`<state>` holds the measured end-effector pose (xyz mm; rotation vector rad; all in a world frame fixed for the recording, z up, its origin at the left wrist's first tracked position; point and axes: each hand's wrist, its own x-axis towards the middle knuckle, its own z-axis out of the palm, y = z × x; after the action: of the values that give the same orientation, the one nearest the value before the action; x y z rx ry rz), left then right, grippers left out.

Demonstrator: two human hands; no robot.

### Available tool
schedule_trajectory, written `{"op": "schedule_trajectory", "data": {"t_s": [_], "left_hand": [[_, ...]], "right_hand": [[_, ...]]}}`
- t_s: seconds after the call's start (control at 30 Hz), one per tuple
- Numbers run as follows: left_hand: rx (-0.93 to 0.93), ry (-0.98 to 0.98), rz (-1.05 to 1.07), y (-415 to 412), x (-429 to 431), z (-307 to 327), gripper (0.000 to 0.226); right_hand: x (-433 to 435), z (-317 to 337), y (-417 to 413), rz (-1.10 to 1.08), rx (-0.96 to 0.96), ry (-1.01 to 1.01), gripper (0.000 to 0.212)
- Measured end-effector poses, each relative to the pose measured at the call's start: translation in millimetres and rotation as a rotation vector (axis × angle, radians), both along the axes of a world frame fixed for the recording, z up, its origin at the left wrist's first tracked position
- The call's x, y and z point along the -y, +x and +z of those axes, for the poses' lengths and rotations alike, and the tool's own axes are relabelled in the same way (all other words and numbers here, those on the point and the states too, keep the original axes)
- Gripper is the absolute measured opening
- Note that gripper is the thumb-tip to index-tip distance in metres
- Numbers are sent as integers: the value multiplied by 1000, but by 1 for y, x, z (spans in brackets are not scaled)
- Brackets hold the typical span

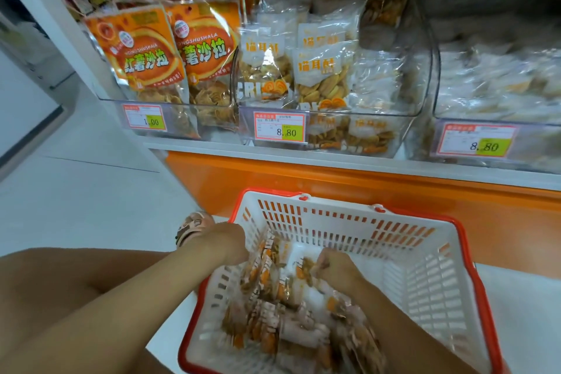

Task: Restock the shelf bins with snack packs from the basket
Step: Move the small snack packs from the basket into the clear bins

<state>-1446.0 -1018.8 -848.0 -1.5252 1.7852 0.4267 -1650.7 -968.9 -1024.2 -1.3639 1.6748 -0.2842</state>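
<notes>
2-handed reach into the white slotted plastic basket with the red rim (pixel 464 240), low and near on the pale floor (pixel 91 191). Pick-up step, judging by the pose, with no pack lifted out yet. Right hand (pixel 335 267) with fingers curled, pinching the top edge of 1 of the clear snack packs with orange print (pixel 288 325), all heaped in the near left of the basket. Left hand (pixel 226 241) over the basket's left wall, with fingertips hidden among the packs. Grip or mere touch: cannot tell.

Next, probably: lift the pinched pack free of the heap without dragging its neighbours. Then carry it up and far to the middle clear plastic shelf bin (pixel 364 115), already holding matching packs behind the 8.80 price tag (pixel 279 130). Calls for a firm pinch on slippery-looking film.

Left of that bin, upright orange printed bags (pixel 145 55). Right of it, a blurred 3rd bin (pixel 540 126). Below all 3, an orange shelf base (pixel 349 182). Just left of the basket, a sandalled foot (pixel 194 226).
</notes>
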Motion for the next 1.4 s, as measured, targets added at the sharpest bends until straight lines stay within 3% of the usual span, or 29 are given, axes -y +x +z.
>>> {"op": "schedule_trajectory", "data": {"t_s": [0.07, 0.13, 0.23, 0.3, 0.43, 0.5, 0.53, 0.63, 0.73, 0.93, 1.03, 1.17, 1.4], "left_hand": [[-68, -94, -60, -7, -2, 13, 28], [-318, -141, -75, -14, -1, 23, 51], [-574, 56, -83, -29, -3, 41, 85], [-613, 139, -94, -38, -7, 53, 82], [-863, 139, -117, -53, -14, 87, 17], [-1021, 117, -71, -59, -14, 107, 4], [-1094, 79, -44, -60, -11, 115, 3], [-1288, -45, 59, -62, 2, 133, 31], [-1387, -139, 93, -66, 14, 149, 36], [-1329, -284, -8, -79, 46, 169, 24], [-1312, -380, 72, -79, 66, 166, 22], [-1302, -414, 157, -83, 77, 162, 23], [-1258, -529, 105, -93, 76, 155, 28]], "right_hand": [[5, 32, -10, 78, 129, -1, 21], [14, 68, -19, 200, 150, 20, 11], [20, 141, -33, 363, 68, 9, 15], [16, 195, -39, 413, 69, -76, 11], [2, 262, -49, 244, 247, -280, 12], [-3, 279, -52, 45, 355, -352, 20], [-5, 285, -53, -65, 422, -387, 27], [-8, 302, -53, -222, 540, -465, 41], [-6, 316, -49, -187, 452, -500, 17], [21, 335, -66, -368, 456, -609, 4], [49, 341, -87, -513, 350, -700, 10], [99, 356, -117, -639, 56, -744, 20], [185, 396, -102, -425, -453, -622, 40]]}}
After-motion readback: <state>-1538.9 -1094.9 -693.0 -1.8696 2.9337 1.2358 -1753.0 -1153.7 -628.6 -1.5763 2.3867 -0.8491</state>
